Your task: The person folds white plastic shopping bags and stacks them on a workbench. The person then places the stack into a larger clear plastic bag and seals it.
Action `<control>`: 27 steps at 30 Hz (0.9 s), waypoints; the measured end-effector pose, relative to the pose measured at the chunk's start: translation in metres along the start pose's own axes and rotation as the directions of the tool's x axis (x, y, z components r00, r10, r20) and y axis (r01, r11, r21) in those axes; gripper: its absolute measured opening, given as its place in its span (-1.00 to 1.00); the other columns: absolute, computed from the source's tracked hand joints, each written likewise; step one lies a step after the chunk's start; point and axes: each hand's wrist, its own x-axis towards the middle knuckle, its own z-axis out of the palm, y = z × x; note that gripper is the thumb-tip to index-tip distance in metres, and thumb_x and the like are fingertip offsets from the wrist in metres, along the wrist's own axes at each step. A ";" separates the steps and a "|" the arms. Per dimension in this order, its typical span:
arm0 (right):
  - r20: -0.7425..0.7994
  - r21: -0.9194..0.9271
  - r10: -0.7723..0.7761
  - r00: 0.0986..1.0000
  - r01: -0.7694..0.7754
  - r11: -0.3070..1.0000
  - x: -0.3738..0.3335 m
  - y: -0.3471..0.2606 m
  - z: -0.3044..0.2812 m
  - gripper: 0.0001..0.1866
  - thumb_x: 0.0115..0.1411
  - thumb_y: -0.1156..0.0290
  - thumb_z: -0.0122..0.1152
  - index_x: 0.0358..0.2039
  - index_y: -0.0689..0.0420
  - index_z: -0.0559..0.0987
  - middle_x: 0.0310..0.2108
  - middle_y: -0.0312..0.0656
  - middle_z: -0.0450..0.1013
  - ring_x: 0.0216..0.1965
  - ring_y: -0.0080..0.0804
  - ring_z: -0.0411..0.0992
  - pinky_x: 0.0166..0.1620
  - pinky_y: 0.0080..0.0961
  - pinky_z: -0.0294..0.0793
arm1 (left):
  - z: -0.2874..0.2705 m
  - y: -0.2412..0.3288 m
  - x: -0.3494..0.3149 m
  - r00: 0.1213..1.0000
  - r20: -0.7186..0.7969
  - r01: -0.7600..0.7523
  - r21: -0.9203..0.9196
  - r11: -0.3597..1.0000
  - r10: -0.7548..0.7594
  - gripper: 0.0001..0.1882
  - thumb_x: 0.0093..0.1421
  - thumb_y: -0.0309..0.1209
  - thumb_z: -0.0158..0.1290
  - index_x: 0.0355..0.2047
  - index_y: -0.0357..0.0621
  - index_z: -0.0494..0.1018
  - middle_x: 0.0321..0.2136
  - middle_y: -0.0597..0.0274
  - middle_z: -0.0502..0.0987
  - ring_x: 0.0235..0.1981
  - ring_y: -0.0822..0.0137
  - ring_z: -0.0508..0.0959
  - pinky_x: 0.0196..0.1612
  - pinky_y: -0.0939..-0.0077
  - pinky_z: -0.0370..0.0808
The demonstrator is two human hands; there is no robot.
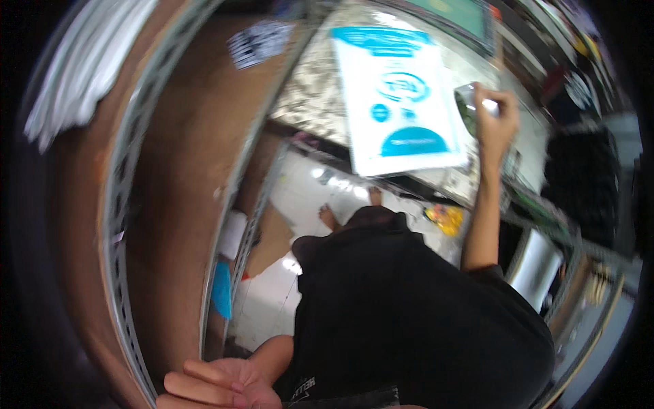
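My right hand [496, 123] is at the far right of a speckled worktop [306, 95], its thumb and fingers curled in a pinch. Between them is a shiny, partly dark green piece [466, 109], too blurred for me to tell its kind. Just left of it, a white and turquoise printed packet [402, 102] lies flat and reaches the worktop's near edge. At the lower left, my left hand [221, 385] is turned palm up beside a brown shelf. Its fingers are loosely bent and apart, with nothing seen in them.
Metal-framed brown shelves [184, 170] rise along the left, with a stack of white sheets [88, 68] and a black-and-white patterned piece [259, 44]. A green screen or panel [453, 17] stands behind the packet. On the tiled floor [272, 307] sits a yellow packet [446, 219].
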 end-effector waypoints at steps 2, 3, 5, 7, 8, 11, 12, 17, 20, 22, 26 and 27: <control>0.015 -0.456 0.136 0.991 -0.115 0.883 -0.006 0.110 -0.016 -0.62 0.14 0.14 0.45 -0.24 0.17 0.56 -0.45 -0.13 0.56 -0.38 -0.22 0.57 -0.21 -0.35 0.52 | 0.016 -0.005 0.006 0.998 0.053 0.035 -0.048 0.998 -0.032 -0.77 0.28 -0.36 0.17 -0.38 0.02 0.30 -0.42 0.42 0.22 -0.43 0.47 0.28 -0.46 0.55 0.20; -0.033 -0.637 0.121 0.992 -0.114 0.762 -0.016 0.174 -0.036 -0.52 0.11 0.12 0.47 -0.11 0.16 0.53 -0.44 -0.15 0.55 -0.40 -0.28 0.53 -0.23 -0.37 0.50 | 0.008 -0.010 0.011 0.978 0.200 0.079 -0.073 0.994 -0.063 -0.84 0.30 -0.38 0.17 -0.18 -0.07 0.43 -0.23 0.34 0.42 -0.26 0.42 0.44 -0.31 0.49 0.42; 0.017 -0.769 0.326 0.945 -0.196 0.608 -0.023 0.234 -0.056 -0.25 0.12 0.10 0.45 0.22 0.12 0.32 -0.46 -0.16 0.55 -0.47 -0.30 0.49 -0.31 -0.29 0.48 | 0.031 -0.004 0.016 0.975 0.036 0.219 -0.038 0.975 -0.218 -0.78 0.26 -0.37 0.18 -0.39 -0.02 0.31 -0.37 0.35 0.26 -0.38 0.45 0.27 -0.35 0.52 0.26; 0.161 -0.781 0.372 0.914 -0.113 0.615 -0.043 0.271 -0.067 -0.25 0.21 0.15 0.35 0.34 0.06 0.27 -0.49 -0.15 0.54 -0.44 -0.21 0.51 -0.27 -0.21 0.48 | 0.040 -0.012 0.024 0.973 -0.041 0.231 0.105 0.967 -0.227 -0.71 0.26 -0.41 0.15 -0.51 -0.04 0.25 -0.46 0.35 0.20 -0.48 0.47 0.19 -0.42 0.53 0.19; 0.231 -0.778 0.324 0.918 -0.026 0.627 -0.061 0.296 -0.069 -0.27 0.27 0.17 0.29 0.38 0.04 0.26 -0.50 -0.14 0.53 -0.40 -0.19 0.52 -0.18 -0.18 0.49 | 0.038 -0.026 0.031 0.985 -0.019 0.170 0.212 0.962 -0.170 -0.71 0.29 -0.45 0.12 -0.51 -0.08 0.24 -0.48 0.34 0.22 -0.53 0.47 0.19 -0.48 0.52 0.19; 0.360 -0.763 0.184 0.915 0.175 0.622 -0.107 0.319 -0.052 -0.35 0.35 0.18 0.18 0.39 0.04 0.28 -0.42 -0.07 0.56 -0.32 -0.14 0.54 0.07 -0.06 0.41 | 0.026 -0.053 0.017 0.967 0.072 0.138 0.664 0.735 -0.246 -0.89 0.38 -0.45 -0.03 -0.28 -0.23 0.38 -0.37 0.18 0.34 -0.40 0.39 0.31 -0.38 0.55 0.23; 0.341 -0.728 0.204 0.918 0.121 0.675 -0.112 0.323 -0.046 -0.40 0.39 0.15 0.13 0.36 0.10 0.33 -0.31 -0.01 0.58 -0.23 -0.08 0.55 0.24 0.07 0.24 | 0.025 -0.058 0.009 0.950 0.088 0.112 0.799 0.590 -0.300 -0.91 0.39 -0.51 -0.03 -0.26 -0.29 0.40 -0.34 0.17 0.39 -0.33 0.37 0.38 -0.27 0.56 0.32; 0.244 -0.858 0.169 0.955 0.131 0.497 -0.098 0.271 -0.050 -0.23 0.21 -0.12 0.29 0.19 0.28 0.48 -0.17 0.12 0.57 -0.10 0.04 0.53 0.00 -0.03 0.46 | -0.051 -0.055 0.012 0.912 0.023 0.071 0.975 0.212 -0.410 -0.96 0.36 -0.59 0.03 -0.25 -0.34 0.45 -0.32 0.15 0.48 -0.25 0.33 0.48 -0.10 0.50 0.42; 0.071 -0.866 -0.036 0.997 0.079 0.493 -0.120 0.310 -0.073 -0.28 0.26 -0.15 0.25 0.15 0.23 0.49 0.07 0.00 0.48 -0.02 -0.02 0.49 -0.02 0.03 0.43 | -0.083 -0.031 0.041 0.909 -0.014 0.091 0.982 0.166 -0.416 -0.93 0.36 -0.54 0.06 -0.23 -0.32 0.49 -0.33 0.04 0.53 -0.26 0.23 0.54 -0.09 0.41 0.45; -0.045 -0.751 0.041 0.998 -0.061 0.657 -0.112 0.209 -0.050 -0.36 0.29 -0.05 0.28 0.17 0.17 0.46 -0.04 -0.07 0.50 -0.04 -0.10 0.49 0.01 -0.05 0.41 | -0.072 -0.020 0.045 0.905 -0.066 0.088 0.995 0.035 -0.419 -0.91 0.36 -0.53 0.05 -0.24 -0.34 0.46 -0.32 -0.03 0.52 -0.28 0.13 0.54 -0.13 0.37 0.46; -0.003 -0.282 0.050 0.999 -0.049 0.958 -0.133 0.119 0.001 -0.50 0.30 0.32 0.34 0.19 0.21 0.46 -0.06 -0.06 0.45 -0.06 -0.17 0.47 0.04 -0.14 0.44 | -0.119 -0.021 0.036 0.924 -0.138 0.134 0.990 -0.036 -0.357 -0.88 0.37 -0.48 0.05 -0.24 -0.33 0.46 -0.26 -0.06 0.53 -0.25 0.04 0.55 -0.14 0.30 0.46; 0.038 -0.289 0.097 0.995 -0.082 0.954 -0.140 0.106 0.008 -0.50 0.32 0.37 0.31 0.22 0.22 0.44 -0.04 -0.04 0.43 -0.05 -0.17 0.47 0.05 -0.19 0.45 | -0.138 -0.025 0.035 0.929 -0.138 0.136 0.990 -0.030 -0.342 -0.87 0.38 -0.47 0.05 -0.25 -0.32 0.46 -0.25 -0.07 0.53 -0.24 0.02 0.55 -0.13 0.28 0.46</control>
